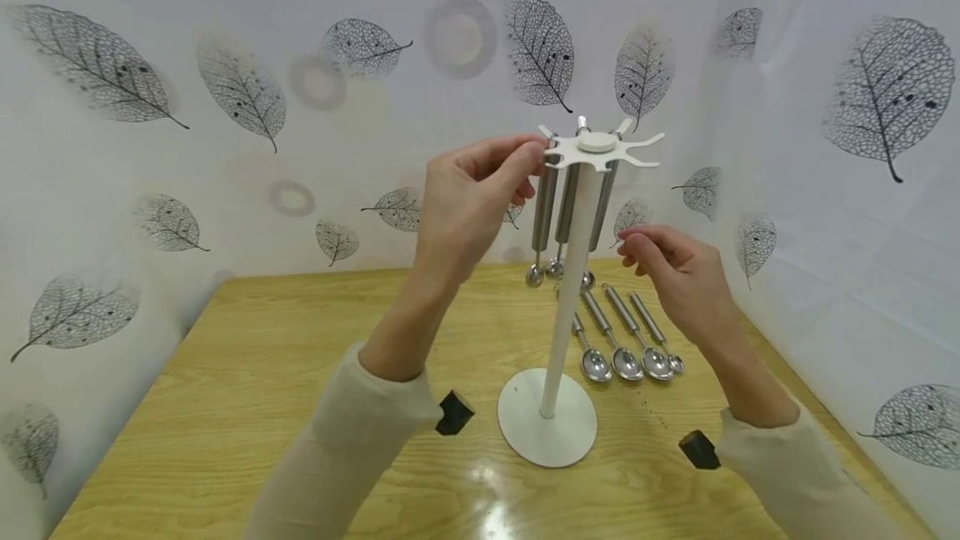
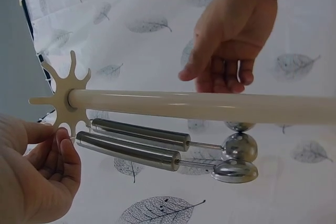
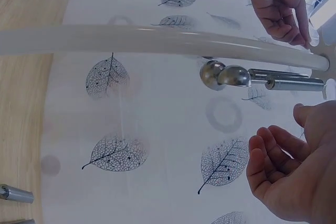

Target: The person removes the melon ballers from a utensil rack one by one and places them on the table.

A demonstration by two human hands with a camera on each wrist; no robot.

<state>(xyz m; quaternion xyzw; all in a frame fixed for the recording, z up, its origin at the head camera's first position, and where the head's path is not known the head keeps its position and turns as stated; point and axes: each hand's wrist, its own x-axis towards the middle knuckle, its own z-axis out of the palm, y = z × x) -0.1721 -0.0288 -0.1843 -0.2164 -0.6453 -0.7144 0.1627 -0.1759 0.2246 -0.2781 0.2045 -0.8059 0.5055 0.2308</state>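
A white stand [image 1: 572, 298] rises from a round base, with a star-like head of curved hooks [image 1: 643, 147] on top. Three metal spoons [image 1: 545, 211] with thick handles and small round bowls hang from the hooks at its far and left sides. My left hand [image 1: 468, 198] pinches the tip of a hook at the left, right beside the top end of one spoon handle [image 2: 126, 150]. To the right of the pole, my right hand [image 1: 686, 277] hovers with loosely curled fingers and nothing in them, as the right wrist view also shows.
Several more metal spoons [image 1: 626, 363] lie side by side on the wooden table [image 1: 262, 407], behind and right of the stand's round base [image 1: 517, 423]. A white leaf-patterned curtain [image 1: 247, 232] hangs close behind and along the sides of the table.
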